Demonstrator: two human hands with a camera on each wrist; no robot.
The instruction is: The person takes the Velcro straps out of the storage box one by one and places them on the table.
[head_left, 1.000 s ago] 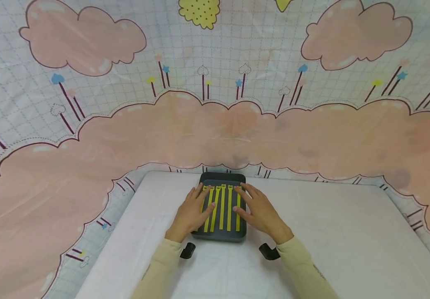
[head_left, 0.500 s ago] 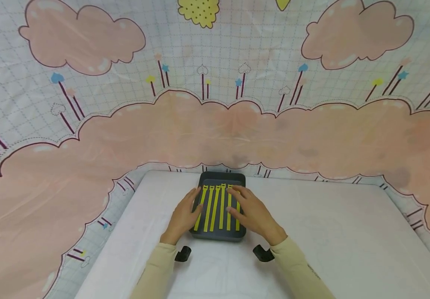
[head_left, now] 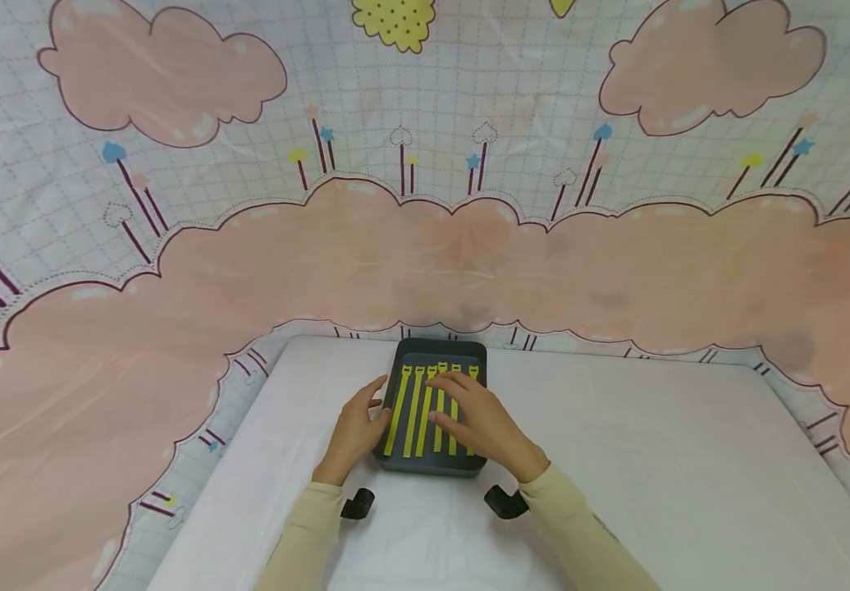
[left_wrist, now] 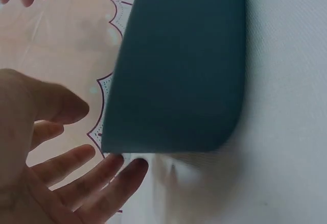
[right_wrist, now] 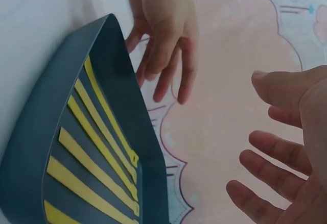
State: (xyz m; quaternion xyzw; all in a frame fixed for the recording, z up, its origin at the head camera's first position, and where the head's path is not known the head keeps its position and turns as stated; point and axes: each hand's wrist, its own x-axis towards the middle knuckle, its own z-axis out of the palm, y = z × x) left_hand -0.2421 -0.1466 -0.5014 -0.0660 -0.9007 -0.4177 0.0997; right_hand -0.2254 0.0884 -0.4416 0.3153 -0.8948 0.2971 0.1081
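A dark grey-blue rectangular tray point(head_left: 428, 470) lies on the table, its outer wall point(left_wrist: 179, 66) filling much of the left wrist view. Several flat yellow straps with slotted heads point(head_left: 412, 419), like cable straps, lie side by side inside it, heads toward the far end. My left hand point(head_left: 354, 427) is beside the tray's left edge with relaxed fingers; in the left wrist view its fingertips point(left_wrist: 135, 168) come right at the tray's edge. Over the right half of the tray hovers my right hand point(head_left: 487, 423), fingers loosely spread with nothing in them, covering parts of some straps.
The white table point(head_left: 654, 460) stretches out on both sides of the tray. Behind it hangs a cloth backdrop point(head_left: 617, 279) with printed clouds, close to the tray's far end. A black device point(head_left: 358, 503) juts from the left wrist, another black device point(head_left: 505, 502) from the right.
My left hand has shifted left, from over the tray to beside its left edge. The right hand has moved left, farther over the straps. The tray and straps stay in place.
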